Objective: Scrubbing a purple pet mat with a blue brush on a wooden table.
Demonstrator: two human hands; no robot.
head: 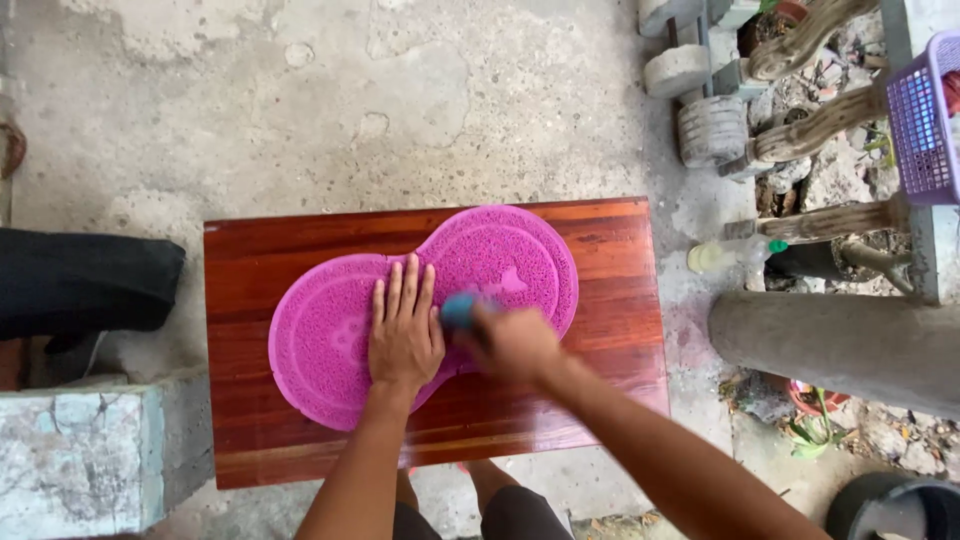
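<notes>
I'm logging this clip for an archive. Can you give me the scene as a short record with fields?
setting: outdoor concrete floor
surface: reddish wooden table
main item: pink textured mat, lying flat on the table
left hand: palm down, fingers spread, pressing on the mat
right hand: blurred, gripping a blue object against the mat
nearby: purple basket, upper right; bottle with green cap on the floor

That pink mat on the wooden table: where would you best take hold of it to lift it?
Probably by the far lobe's rim of the pink mat, from the far side. It lies flat, the left hand presses its middle, and the right hand with a blue scrubber works beside it, so that edge is free.
</notes>
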